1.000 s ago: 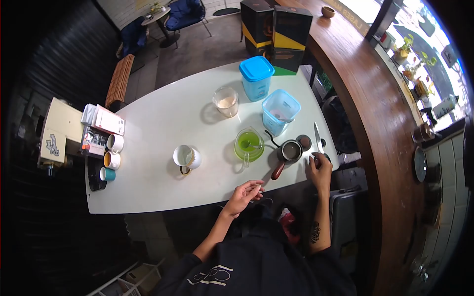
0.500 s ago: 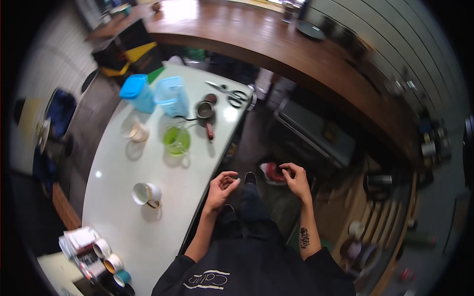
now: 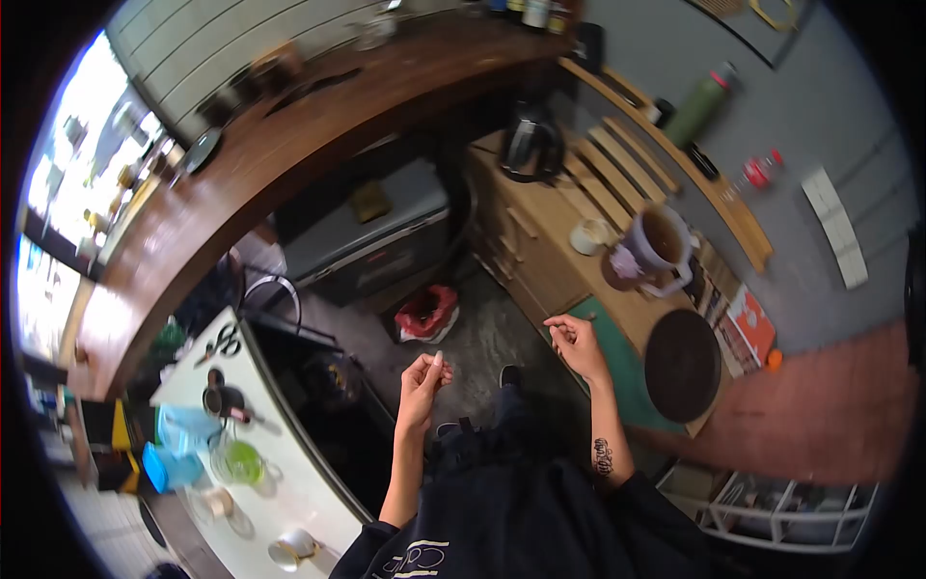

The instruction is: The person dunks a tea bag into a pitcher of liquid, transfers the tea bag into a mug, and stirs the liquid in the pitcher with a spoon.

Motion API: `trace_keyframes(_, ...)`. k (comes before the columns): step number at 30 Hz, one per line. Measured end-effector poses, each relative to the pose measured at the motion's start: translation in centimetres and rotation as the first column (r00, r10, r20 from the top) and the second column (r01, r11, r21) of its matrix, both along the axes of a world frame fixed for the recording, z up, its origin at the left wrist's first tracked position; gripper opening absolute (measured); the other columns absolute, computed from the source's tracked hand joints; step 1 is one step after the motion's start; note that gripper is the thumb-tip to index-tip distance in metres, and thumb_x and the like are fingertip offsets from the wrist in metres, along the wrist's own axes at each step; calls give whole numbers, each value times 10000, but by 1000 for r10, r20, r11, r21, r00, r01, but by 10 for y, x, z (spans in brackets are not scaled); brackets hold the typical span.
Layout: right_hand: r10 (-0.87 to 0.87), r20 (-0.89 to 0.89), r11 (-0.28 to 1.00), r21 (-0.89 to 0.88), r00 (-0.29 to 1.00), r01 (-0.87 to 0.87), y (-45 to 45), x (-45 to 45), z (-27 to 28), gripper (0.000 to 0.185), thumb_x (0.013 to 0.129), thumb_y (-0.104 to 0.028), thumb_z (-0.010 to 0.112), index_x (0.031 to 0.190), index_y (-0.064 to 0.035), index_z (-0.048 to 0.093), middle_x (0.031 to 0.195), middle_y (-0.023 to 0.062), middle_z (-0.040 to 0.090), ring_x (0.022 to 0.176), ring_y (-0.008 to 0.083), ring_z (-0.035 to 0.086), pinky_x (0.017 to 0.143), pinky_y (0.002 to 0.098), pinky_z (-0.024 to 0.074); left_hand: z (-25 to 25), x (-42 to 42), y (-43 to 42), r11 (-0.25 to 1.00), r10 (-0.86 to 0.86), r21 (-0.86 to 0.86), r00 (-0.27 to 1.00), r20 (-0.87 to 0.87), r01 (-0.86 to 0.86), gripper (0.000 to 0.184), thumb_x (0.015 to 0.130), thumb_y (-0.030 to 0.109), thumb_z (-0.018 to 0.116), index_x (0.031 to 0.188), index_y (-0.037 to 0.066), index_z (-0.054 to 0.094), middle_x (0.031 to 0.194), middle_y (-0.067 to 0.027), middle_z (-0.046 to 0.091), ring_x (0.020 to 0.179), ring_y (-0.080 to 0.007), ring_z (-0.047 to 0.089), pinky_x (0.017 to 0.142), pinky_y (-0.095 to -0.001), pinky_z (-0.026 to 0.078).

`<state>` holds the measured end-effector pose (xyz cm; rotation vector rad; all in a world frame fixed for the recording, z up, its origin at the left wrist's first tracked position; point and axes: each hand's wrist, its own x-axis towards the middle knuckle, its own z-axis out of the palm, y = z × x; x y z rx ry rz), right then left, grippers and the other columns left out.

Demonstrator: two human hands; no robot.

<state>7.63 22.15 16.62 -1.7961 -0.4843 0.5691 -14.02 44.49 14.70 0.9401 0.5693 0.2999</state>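
Clock positions are taken from the wearer's torso. Shirt (image 3: 540,511), 6 o'clock: pale print begins "Ca"; the remainder is obscured. Right forearm lettering: illegible. Left hand (image 3: 422,388), 11 o'clock: fingers curled, thumb near fingertips; contents cannot be determined. Right hand (image 3: 579,349), 1 o'clock: narrow, fingers bent; contents cannot be determined. The red-lined bag (image 3: 427,314) sits on the floor at 11 o'clock, just beyond the left hand. The green mat (image 3: 617,372) lies at 2 o'clock, near the right hand. Bare floor (image 3: 487,314) at 12 o'clock provides clearance, bounded by the white table (image 3: 299,463) edge at 10 o'clock and the wooden bench (image 3: 540,280) at 1 o'clock. Red bottle label (image 3: 760,172), farther at 1 o'clock: unreadable.
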Motion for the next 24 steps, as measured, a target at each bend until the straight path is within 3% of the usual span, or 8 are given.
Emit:
trace_keyframes(3, -154, 46, 988, 9, 987, 154, -45, 12, 4, 134, 969, -49, 632, 1071, 2, 702, 706, -17, 609, 609, 49, 551, 573, 227, 433, 1, 41, -18, 986, -153, 60, 988, -10, 153, 217, 1068, 231, 571, 952, 54, 619, 865, -12, 640, 771, -80, 588, 747, -252, 485)
trace_keyframes(5, -267, 204, 964, 67, 942, 259, -73, 25, -1, 137, 970, -70, 639, 1078, -14, 703, 739, -7, 635, 649, 67, 584, 598, 233, 451, -3, 68, -28, 975, -219, 40, 976, 5, 219, 205, 1067, 221, 571, 974, 44, 617, 900, -31, 655, 811, -95, 607, 774, -264, 497)
trace_keyframes(9, -504, 484, 831, 46, 715, 554, -127, 68, 31, 187, 923, -45, 682, 1107, -15, 688, 894, 93, 655, 783, 177, 636, 725, 314, 519, 5, 128, -64, 938, -336, 108, 941, 32, 331, 183, 1063, 218, 577, 1063, 38, 610, 963, -48, 666, 860, -107, 623, 811, -273, 511)
trace_keyframes(12, -523, 602, 765, 18, 604, 644, -161, 121, 34, 233, 913, -55, 688, 1142, -17, 665, 982, 133, 634, 895, 266, 638, 818, 377, 523, 11, 178, -87, 915, -387, 129, 922, 21, 381, 227, 1061, 201, 584, 1214, 33, 577, 1049, -51, 675, 901, -109, 630, 839, -273, 518)
trace_keyframes(17, -517, 562, 765, -35, 646, 643, -183, 179, 32, 267, 895, -80, 707, 1144, -8, 643, 1044, 172, 625, 1019, 364, 609, 917, 473, 479, 7, 259, -127, 871, -441, 226, 897, -35, 437, 270, 1044, 144, 601, 1279, 17, 558, 1130, -68, 665, 932, -117, 634, 840, -283, 523)
trace_keyframes(20, -492, 624, 765, -23, 607, 643, -183, 193, 31, 231, 882, -60, 703, 1105, -18, 660, 1048, 188, 629, 1043, 398, 603, 907, 478, 481, -3, 306, -148, 682, -536, 513, 833, -134, 522, 412, 987, 105, 669, 1353, 1, 509, 1255, -81, 618, 975, -153, 653, 830, -301, 547)
trace_keyframes(23, -408, 558, 871, 3, 722, 491, -173, 192, 41, 179, 877, -20, 694, 1055, -23, 677, 912, 141, 668, 845, 303, 670, 756, 396, 531, -17, 347, -172, 585, -464, 686, 872, -153, 432, 463, 965, 99, 688, 1374, 14, 490, 1245, -124, 613, 978, -209, 671, 849, -332, 561)
trace_keyframes(24, -382, 496, 911, 58, 780, 409, -165, 190, 44, 133, 883, -1, 690, 1015, -5, 680, 865, 121, 671, 743, 240, 651, 674, 341, 512, -22, 359, -178, 575, -454, 715, 882, -127, 398, 501, 945, 95, 704, 1388, 33, 479, 1236, -160, 603, 967, -270, 689, 835, -368, 578)
